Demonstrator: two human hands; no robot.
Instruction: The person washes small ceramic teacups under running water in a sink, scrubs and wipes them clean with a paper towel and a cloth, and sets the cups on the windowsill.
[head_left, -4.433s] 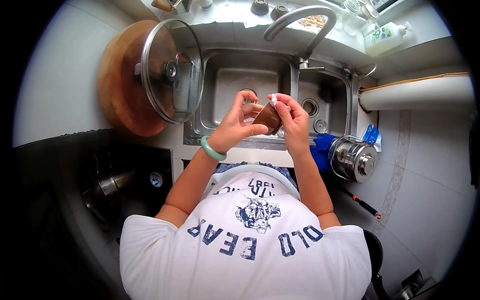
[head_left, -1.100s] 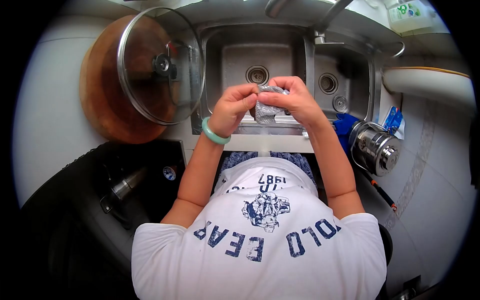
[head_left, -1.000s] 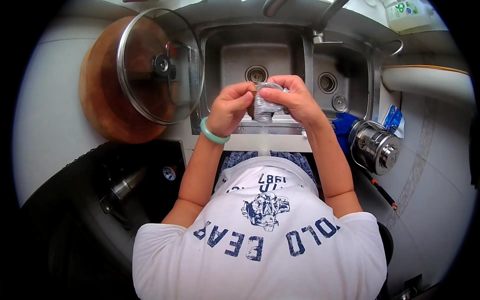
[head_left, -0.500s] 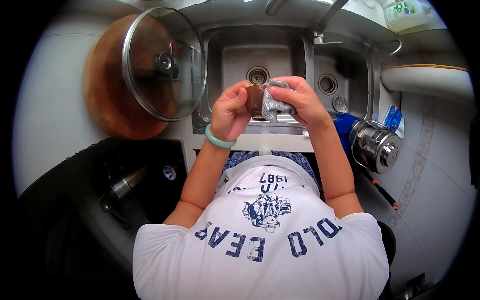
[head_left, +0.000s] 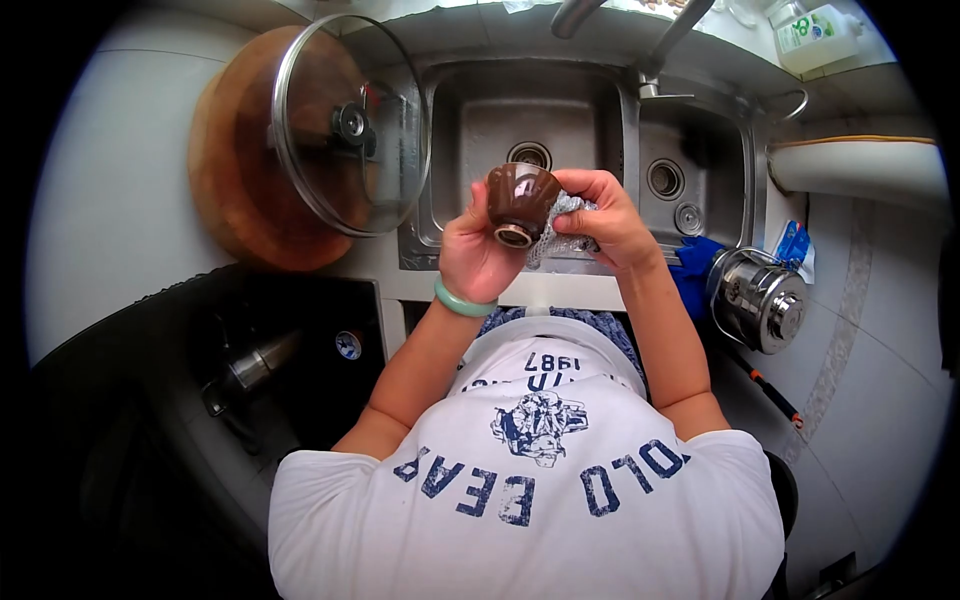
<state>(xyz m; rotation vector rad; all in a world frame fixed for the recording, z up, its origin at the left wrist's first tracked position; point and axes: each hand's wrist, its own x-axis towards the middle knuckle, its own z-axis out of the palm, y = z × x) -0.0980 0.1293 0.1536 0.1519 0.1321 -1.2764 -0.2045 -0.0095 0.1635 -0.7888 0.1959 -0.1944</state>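
Observation:
A small brown glazed cup (head_left: 522, 192) is held over the front edge of the double sink, its pale foot ring tilted toward me. My left hand (head_left: 474, 252), with a pale green bangle (head_left: 464, 298) at the wrist, grips the cup from its left side. In my right hand (head_left: 612, 222) is a bunched grey-and-white cloth (head_left: 562, 226), pressed against the cup's right side. The right hand's fingers also reach the cup's rim. Part of the cloth is hidden behind the cup and fingers.
Left of the sink basin (head_left: 470, 110), a glass lid (head_left: 290, 130) leans by a round wooden board (head_left: 235, 150). A faucet (head_left: 650, 80) stands behind. To the right are a steel pot (head_left: 760, 300), a blue cloth (head_left: 694, 262) and a white pipe (head_left: 850, 165); a detergent bottle (head_left: 818, 40) sits behind.
The cup has turned so that its outer side and foot show more. My left hand has opened up around it and shifted slightly right. The cloth stays at the cup's right side.

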